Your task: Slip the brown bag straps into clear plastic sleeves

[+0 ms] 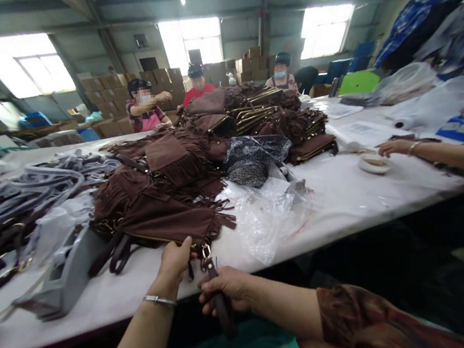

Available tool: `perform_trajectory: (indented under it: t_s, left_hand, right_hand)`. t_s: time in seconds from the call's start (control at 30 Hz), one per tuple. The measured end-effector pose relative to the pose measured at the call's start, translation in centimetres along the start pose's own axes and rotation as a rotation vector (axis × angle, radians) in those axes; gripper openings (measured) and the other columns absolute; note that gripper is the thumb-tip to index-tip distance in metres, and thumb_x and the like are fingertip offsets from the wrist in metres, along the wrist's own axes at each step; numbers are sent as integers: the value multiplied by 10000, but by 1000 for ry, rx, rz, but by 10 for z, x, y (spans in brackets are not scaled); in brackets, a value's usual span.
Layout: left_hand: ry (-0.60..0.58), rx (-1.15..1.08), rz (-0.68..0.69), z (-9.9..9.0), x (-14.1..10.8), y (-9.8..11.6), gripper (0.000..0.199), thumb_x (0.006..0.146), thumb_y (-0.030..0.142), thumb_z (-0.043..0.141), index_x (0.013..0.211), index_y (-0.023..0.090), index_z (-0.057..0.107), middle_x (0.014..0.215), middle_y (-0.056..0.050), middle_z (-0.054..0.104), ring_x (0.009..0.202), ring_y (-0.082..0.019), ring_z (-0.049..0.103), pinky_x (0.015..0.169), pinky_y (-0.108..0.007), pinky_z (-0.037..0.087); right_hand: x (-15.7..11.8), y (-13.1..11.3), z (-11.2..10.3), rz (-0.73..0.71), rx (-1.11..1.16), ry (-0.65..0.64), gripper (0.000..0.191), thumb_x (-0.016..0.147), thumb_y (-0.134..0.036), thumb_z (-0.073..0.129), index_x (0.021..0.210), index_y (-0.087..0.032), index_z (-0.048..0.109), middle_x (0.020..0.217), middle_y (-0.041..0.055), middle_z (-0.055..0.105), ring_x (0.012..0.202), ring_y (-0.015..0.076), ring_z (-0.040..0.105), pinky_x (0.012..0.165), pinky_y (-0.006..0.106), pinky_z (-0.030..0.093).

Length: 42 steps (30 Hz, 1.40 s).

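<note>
A dark brown fringed bag (168,214) with a gold zipper lies at the table's front edge, below a heap of similar bags. My left hand (177,262) is closed on the bag's lower right corner, near the zipper end. From that corner hangs a brown wrist strap (221,305), joined by a gold clasp (207,252). Just past the table edge, my right hand (226,290) has its fingers wrapped round this strap.
Grey and brown straps (44,189) pile up at left, beside a grey plastic holder (67,272). Clear plastic (264,215) lies right of the bag. A co-worker's hand (396,147) reaches in near a small white dish (374,164). Several people sit across the white table (336,211).
</note>
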State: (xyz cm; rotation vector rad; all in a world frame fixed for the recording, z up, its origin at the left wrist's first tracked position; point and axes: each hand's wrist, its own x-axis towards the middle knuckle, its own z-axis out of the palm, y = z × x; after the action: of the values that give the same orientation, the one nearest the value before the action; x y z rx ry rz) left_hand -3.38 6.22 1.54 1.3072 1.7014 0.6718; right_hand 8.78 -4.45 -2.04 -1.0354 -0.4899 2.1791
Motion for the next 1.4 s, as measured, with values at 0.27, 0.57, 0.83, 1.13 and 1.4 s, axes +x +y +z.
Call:
perform_trajectory:
  t_s: [0.27, 0.57, 0.83, 1.13, 1.4]
  left_hand:
    - [-196, 512, 182, -31, -3, -14, 364, 735, 505, 625, 781, 144, 638, 686, -83, 677, 633, -196, 618, 534, -258, 377]
    - [214, 627, 533, -7, -76, -40, 262, 873, 369, 500, 922, 157, 645, 956, -120, 644, 945, -244, 582, 825, -335, 420]
    - [-627, -317, -101, 35, -128, -96, 457, 751, 584, 602, 816, 132, 621, 628, 11, 533, 517, -97, 440, 497, -232, 297]
    - [-477, -332, -57, 42, -124, -89, 424, 691, 570, 666, 688, 153, 586, 562, 54, 444, 530, -91, 335, 498, -229, 254]
    - [-555, -222, -13, 46, -117, -103, 511, 686, 667, 616, 733, 159, 628, 582, 20, 527, 525, -110, 367, 500, -238, 262]
  right_hand:
    - [-26, 26, -13, -55, -154, 183, 219, 727, -188, 577, 939, -147, 539, 656, 7, 633, 469, 140, 616, 415, 204, 433]
    - [-63, 41, -22, -36, -245, 146, 421, 658, -312, 657, 1015, -139, 516, 730, 34, 657, 514, 155, 627, 430, 234, 445]
    - [-72, 53, -23, 26, -392, 113, 285, 644, -271, 594, 887, -126, 563, 699, 25, 650, 495, 125, 610, 467, 225, 429]
    - [-70, 55, -23, 31, -567, 210, 109, 719, -193, 510, 765, -143, 595, 622, -1, 637, 456, 87, 558, 458, 191, 387]
    - [-78, -1, -57, -389, -1031, 360, 248, 835, -296, 515, 710, -163, 682, 641, 19, 651, 605, 129, 582, 597, 236, 440]
